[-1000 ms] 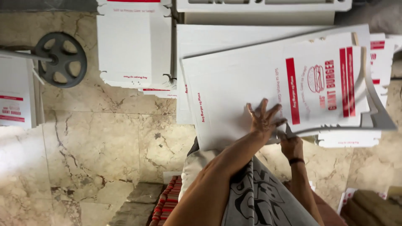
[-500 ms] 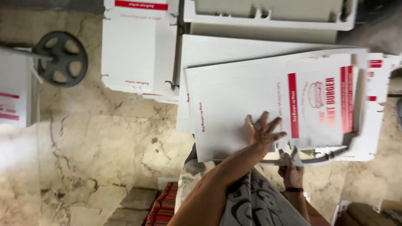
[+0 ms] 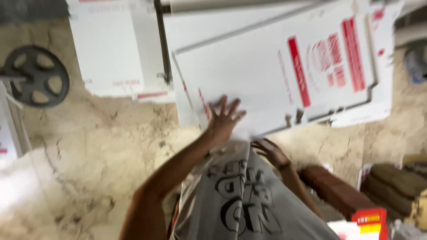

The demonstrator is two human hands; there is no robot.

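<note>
The person stands over a marble floor (image 3: 111, 146) and handles the top sheet of flat white cardboard (image 3: 258, 75), a box blank printed with red bands. It lies on a loose stack of like sheets (image 3: 378, 111) just ahead of the body, and it sits askew to those beneath it.

The left hand (image 3: 224, 116) is spread wide, fingers fanned, palm pressed flat on the near edge of the sheet; it grips nothing, only bears down. The right hand (image 3: 271, 152) is lower, at the near corner and partly under the edge. Its fingers look curled, but the blur keeps me from saying whether they have hold of the cardboard.

To do this step well, I judge the flat palm should keep even pressure while the other hand takes the corner, so the sheet slides or lifts alone and does not drag the ones below.

The sheet's long axis runs from near left to far right, tilted upward across the view. Its red-printed end points to the far right, its plain end toward the person.

Another sheet (image 3: 115, 53) lies apart to the left, near a dark wheel (image 3: 38, 76).
</note>
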